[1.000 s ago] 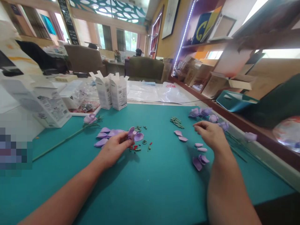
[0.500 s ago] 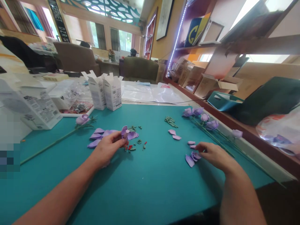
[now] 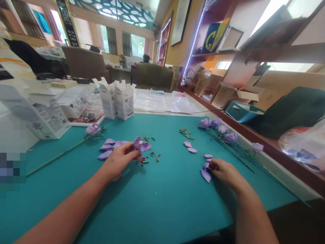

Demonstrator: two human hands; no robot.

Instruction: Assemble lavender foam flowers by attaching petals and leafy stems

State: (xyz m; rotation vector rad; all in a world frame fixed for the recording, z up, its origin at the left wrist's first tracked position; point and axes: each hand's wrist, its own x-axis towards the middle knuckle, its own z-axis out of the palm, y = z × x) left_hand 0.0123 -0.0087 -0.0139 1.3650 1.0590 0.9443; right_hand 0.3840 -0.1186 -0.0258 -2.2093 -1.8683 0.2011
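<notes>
Left hand [image 3: 119, 161]: grip closed, fingertips gathered at the base of a small lilac foam flower head [image 3: 139, 145], its matte, cupped petals rising just beyond the fingers, above the middle of the table. Right hand [image 3: 225, 174]: fingers [image 3: 214, 165] curled down onto a cluster of curved lilac foam petals [image 3: 206, 175] toward the right of the table; whether they pinch or only touch cannot be told.

Nearby: a fan of loose teardrop lilac foam petals [image 3: 108, 146] beside the left hand; tiny red and green plastic pieces [image 3: 143, 160] just beside the fingertips; a bundle of slim green tubes [image 3: 186, 133]. Surface: smooth teal table [image 3: 162, 210]. Beyond: long-stemmed lilac foam flowers [image 3: 218, 127] along the right edge; white printed cartons [image 3: 124, 100] at the far side.

Risks: thin foam may crease under hard pinching; a careless wrist could scatter the tiny pieces; light petals may slide if brushed
</notes>
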